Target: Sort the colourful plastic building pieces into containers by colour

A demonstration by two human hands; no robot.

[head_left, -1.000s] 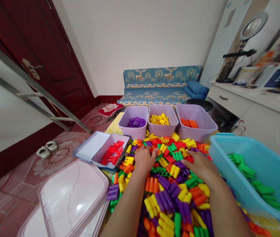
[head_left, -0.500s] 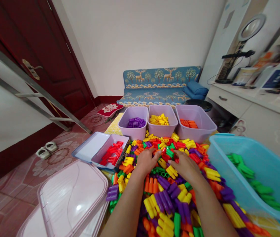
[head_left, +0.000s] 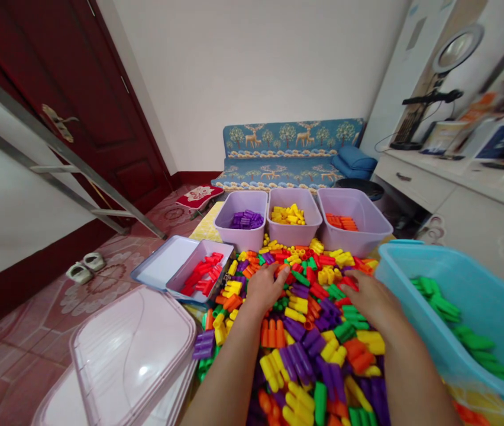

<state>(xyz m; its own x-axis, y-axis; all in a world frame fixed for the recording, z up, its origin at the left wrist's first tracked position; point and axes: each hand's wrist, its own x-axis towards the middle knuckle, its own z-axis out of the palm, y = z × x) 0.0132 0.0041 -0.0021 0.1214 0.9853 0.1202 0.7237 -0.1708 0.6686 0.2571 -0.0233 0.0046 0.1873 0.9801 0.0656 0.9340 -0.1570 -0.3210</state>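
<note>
A heap of plastic tube-shaped building blocks [head_left: 299, 305] in red, yellow, green, purple and orange covers the table in front of me. My left hand [head_left: 266, 288] rests on the heap's left half, thumb and fingers apart, with an orange block close to the thumb tip. Over the right side of the pile, my right hand [head_left: 374, 296] lies with its fingers spread and slightly bent. Red blocks sit at its fingertips, partly hidden by them. Neither hand appears to grip a block.
Purple blocks lie in one lilac bin [head_left: 241, 239], yellow in a second [head_left: 295, 235], orange in a third [head_left: 354, 236]. An open case [head_left: 176, 287] holds red blocks; a teal tub [head_left: 451, 319] at right holds green ones. Pale lids [head_left: 132, 349] are stacked at left.
My right hand has moved to the right, away from the left hand, and blocks between them have shifted and spread. My left hand has stayed nearly in place.
</note>
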